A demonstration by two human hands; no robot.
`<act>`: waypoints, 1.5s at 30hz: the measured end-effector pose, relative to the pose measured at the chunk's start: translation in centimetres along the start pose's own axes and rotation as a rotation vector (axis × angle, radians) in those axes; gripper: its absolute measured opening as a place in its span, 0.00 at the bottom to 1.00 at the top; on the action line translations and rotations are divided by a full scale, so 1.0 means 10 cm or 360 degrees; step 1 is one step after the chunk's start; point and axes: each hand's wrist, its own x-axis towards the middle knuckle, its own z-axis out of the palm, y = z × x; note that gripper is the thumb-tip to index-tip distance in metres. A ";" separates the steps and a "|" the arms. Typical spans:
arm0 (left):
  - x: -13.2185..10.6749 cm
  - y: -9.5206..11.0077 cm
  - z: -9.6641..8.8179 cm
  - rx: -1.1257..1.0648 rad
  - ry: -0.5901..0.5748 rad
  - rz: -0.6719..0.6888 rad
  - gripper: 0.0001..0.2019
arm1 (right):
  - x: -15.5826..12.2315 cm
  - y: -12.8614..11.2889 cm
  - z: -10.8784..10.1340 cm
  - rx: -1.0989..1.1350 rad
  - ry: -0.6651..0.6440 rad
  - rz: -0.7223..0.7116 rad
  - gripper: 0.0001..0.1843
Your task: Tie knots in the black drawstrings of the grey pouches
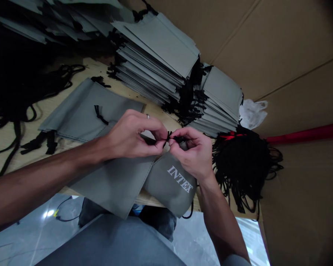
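Observation:
My left hand (140, 135) and my right hand (192, 149) meet over the table, each pinching part of a black cord (169, 136) at a small knot. The cord belongs with the grey drawstring bags beneath, though exactly where it enters the fabric is hidden by my fingers. Below my right hand lies a grey pouch (170, 184) printed "INTEX". Under my left wrist a plain grey bag (113, 184) hangs past the table's near edge. Another grey bag (83, 107) with black cord ends lies flat behind my left forearm.
Stacks of grey bags (161, 44) and a second stack (223, 92) line the back. Black cord bundles lie at the left (19, 81) and right (241, 162). A clear plastic bag (252, 112) touches the cardboard wall (302, 81); a red strip (308, 133) crosses it.

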 end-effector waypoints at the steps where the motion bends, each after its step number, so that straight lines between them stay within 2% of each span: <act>1: 0.00 0.00 0.00 -0.0023 0.0011 0.0001 0.03 | 0.01 -0.01 0.00 0.0050 0.0001 0.0015 0.06; 11: 0.01 0.02 -0.01 -0.0076 0.0102 0.0052 0.04 | 0.05 0.02 0.05 0.0268 0.0055 0.0142 0.04; 14: 0.01 0.02 0.00 -0.0076 0.0105 0.0006 0.03 | 0.06 0.03 0.06 0.0340 0.0036 0.0177 0.05; 17: 0.02 -0.02 0.03 -0.0174 0.0093 -0.0109 0.03 | 0.06 0.02 0.04 0.0301 0.0091 0.0102 0.05; 19: 0.03 -0.06 0.04 -0.0274 -0.0033 -0.0251 0.08 | 0.06 0.02 0.02 0.0191 0.0171 0.0011 0.04; 21: 0.05 -0.09 0.03 -0.0276 -0.0278 -0.0358 0.10 | 0.05 0.01 -0.01 0.0071 0.0196 -0.0070 0.03; 23: 0.07 -0.10 0.01 -0.0213 -0.0516 -0.0369 0.10 | 0.05 0.02 -0.07 -0.0031 0.0157 -0.0122 0.04; 25: 0.08 -0.08 -0.02 -0.0171 -0.0620 -0.0318 0.11 | 0.06 0.03 -0.14 -0.0134 0.0110 -0.0180 0.04; 28: 0.09 -0.05 -0.05 -0.0088 -0.0631 -0.0172 0.11 | 0.10 0.01 -0.26 -0.0253 -0.0037 -0.0370 0.14; 30: 0.09 -0.04 -0.04 -0.0050 -0.0638 -0.0049 0.11 | 0.12 0.00 -0.31 -0.0302 -0.0234 -0.0498 0.21; 31: 0.09 -0.04 -0.04 -0.0045 -0.0641 0.0001 0.12 | 0.13 0.00 -0.33 -0.0318 -0.0325 -0.0532 0.21; 33: 0.09 -0.03 -0.03 -0.0048 -0.0617 0.0075 0.12 | 0.13 0.00 -0.35 -0.0333 -0.0424 -0.0529 0.15; 38: 0.08 -0.03 -0.04 0.0064 -0.0563 0.0056 0.13 | 0.10 0.02 -0.35 -0.0343 -0.0402 -0.0407 0.05; 45: 0.06 -0.05 0.00 0.0252 -0.0459 -0.0102 0.09 | 0.03 -0.05 -0.21 -0.0304 -0.0366 -0.0456 0.03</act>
